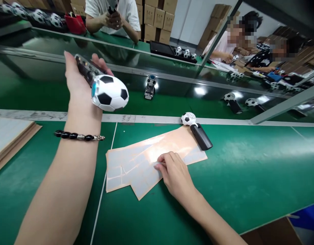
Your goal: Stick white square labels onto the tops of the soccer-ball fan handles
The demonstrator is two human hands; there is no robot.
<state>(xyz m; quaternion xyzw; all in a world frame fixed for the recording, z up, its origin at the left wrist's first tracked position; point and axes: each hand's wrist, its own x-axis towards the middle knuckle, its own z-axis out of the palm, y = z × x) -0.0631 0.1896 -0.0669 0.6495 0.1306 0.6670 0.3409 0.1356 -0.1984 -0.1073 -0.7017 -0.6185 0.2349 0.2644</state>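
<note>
My left hand [76, 83], palm up and raised at the left, is closed around the dark handle of a handheld device with a soccer-ball head [110, 93]. The ball end points right, over my wrist. My right hand [176, 175] pinches with thumb and forefinger at the surface of overlapping pale sticker sheets [121, 170] on the green table. Between those fingertips is what looks like the edge of a thin sticker, mostly hidden. Another soccer-ball device [201, 136] with a black handle lies across the sheets' right end.
A stack of sheets [9, 139] lies at the left. Behind the metal rail [141, 118], a device with an exposed handle [150, 87] and other ball devices [233, 102] lie on the lower shelf. Across the bench, a person [113, 20] holds something; a black tray [160, 51] carries more balls.
</note>
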